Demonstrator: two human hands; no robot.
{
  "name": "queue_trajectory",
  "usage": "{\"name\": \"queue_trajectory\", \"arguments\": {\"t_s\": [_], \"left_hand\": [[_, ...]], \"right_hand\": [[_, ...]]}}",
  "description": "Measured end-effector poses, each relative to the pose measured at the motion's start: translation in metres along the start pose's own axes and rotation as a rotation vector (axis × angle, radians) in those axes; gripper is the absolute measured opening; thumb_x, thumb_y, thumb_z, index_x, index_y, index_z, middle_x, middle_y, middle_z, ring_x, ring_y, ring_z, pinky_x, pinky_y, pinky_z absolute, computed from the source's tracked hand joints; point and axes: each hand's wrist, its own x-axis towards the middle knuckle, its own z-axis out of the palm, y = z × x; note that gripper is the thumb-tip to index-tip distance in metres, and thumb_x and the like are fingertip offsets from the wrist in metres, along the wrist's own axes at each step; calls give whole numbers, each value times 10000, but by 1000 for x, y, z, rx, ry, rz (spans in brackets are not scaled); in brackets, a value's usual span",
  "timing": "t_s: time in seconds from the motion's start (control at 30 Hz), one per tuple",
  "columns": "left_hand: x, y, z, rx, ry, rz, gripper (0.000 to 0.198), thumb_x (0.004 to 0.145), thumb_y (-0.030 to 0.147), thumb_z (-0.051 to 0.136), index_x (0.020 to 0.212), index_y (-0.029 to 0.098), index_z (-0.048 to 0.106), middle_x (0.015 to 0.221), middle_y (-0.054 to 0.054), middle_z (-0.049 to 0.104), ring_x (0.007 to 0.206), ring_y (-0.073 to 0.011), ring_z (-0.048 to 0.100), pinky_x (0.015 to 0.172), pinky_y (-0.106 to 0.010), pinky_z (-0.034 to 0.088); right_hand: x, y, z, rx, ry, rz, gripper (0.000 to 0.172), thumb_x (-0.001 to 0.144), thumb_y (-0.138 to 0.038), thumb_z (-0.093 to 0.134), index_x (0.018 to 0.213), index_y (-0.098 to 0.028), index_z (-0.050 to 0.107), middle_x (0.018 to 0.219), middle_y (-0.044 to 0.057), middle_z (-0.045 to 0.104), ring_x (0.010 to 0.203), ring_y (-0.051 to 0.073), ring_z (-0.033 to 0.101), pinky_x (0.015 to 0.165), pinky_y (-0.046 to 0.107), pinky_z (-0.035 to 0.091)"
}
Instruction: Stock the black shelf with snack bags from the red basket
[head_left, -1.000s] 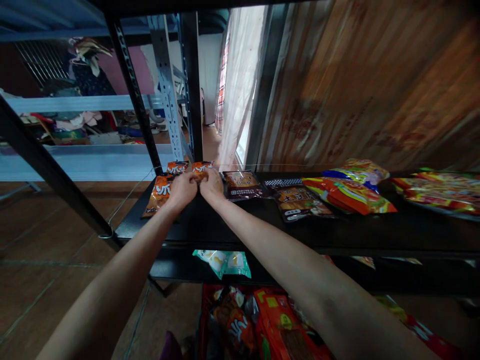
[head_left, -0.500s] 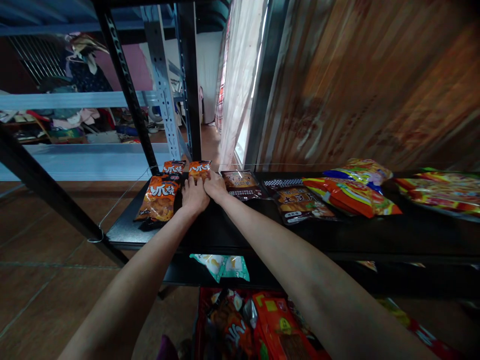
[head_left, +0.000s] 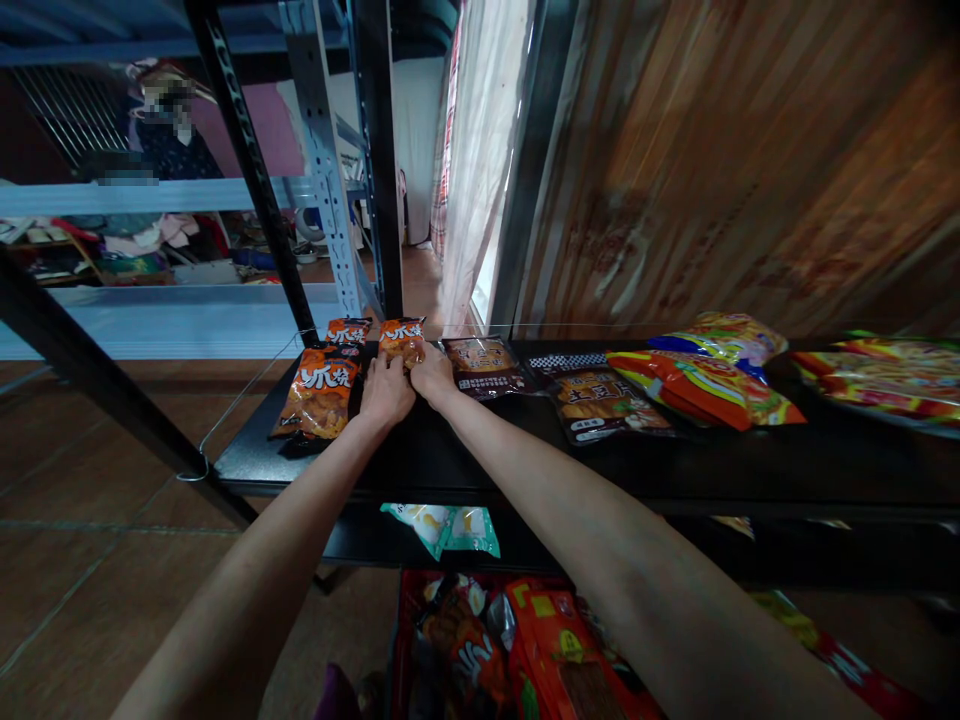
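Head view: left hand (head_left: 386,392) and right hand (head_left: 433,376), fingers curled, pinch small orange snack packet (head_left: 401,338) flat on black shelf (head_left: 480,445).

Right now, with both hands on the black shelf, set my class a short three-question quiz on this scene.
1. True or false: the left hand and right hand hold a glass bottle.
2. Which packet lies just right of the right hand? A dark brown packet; B blue; C white.
3. The large orange packet lies to the left hand's ____.
Key: 1 false; 2 A; 3 left.
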Motion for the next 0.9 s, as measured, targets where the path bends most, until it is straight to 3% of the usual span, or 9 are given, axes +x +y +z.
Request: {"name": "queue_trajectory", "arguments": {"t_s": [0.47,0.9], "left_hand": [[-3,-3,2,4,36,-5,455,840,208,435,1284,137,503,1452,-170,384,1331,-300,371,1048,-460,374],[-4,-3,-1,12,37,27,442,835,204,439,1262,133,526,1413,-167,428,1294,-286,421,1046,-416,382]], "right_hand": [[-2,-2,2,-66,-27,6,375,784,-85,483,1123,-176,614,1102,92,679,1037,213,622,914,297,458],[-1,-4,0,-57,-31,49,318,794,-117,500,1083,-180,619,1071,97,685,1009,215,631,892,295,462]]}}
